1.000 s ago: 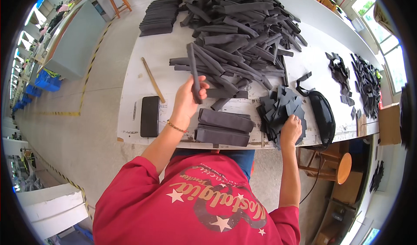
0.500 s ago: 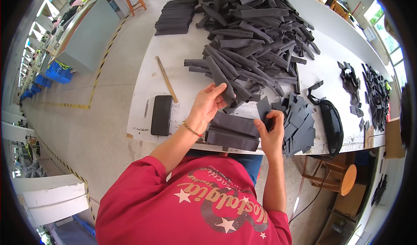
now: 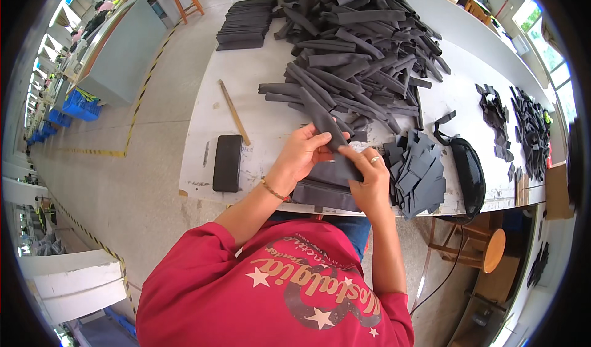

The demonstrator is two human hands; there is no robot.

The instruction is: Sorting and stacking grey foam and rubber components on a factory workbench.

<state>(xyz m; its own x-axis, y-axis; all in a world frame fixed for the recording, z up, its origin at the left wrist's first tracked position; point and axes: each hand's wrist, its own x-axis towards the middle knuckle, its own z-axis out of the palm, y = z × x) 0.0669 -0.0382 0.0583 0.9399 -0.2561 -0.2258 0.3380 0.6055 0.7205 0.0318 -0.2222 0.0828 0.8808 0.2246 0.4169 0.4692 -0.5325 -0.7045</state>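
My left hand (image 3: pixel 306 151) is closed round the near end of a dark grey fabric sleeve (image 3: pixel 319 114), thumb on top. Against that end, my right hand (image 3: pixel 371 178) pinches a flat dark grey rectangular piece (image 3: pixel 348 167). Whether the piece is inside the sleeve's opening, I cannot tell, as the fingers cover it. Below both hands, at the table's near edge, lie flat dark fabric strips (image 3: pixel 323 194), partly hidden. To the right of my right hand is a loose heap of similar flat grey pieces (image 3: pixel 420 178). A big pile of fabric sleeves (image 3: pixel 363 58) fills the table beyond.
On the white table (image 3: pixel 200 122) at left lie a black phone-like slab (image 3: pixel 228 162) and a wooden stick (image 3: pixel 234 114). A neat stack of dark strips (image 3: pixel 246 26) stands far left. At right are a black mesh pouch (image 3: pixel 469 178) and more dark scraps (image 3: pixel 532 135). A wooden stool (image 3: pixel 494 253) stands below.
My right hand has moved left with the flat piece, bringing it to the sleeve's near end. My left hand has shifted slightly right and nearer, still holding the sleeve.
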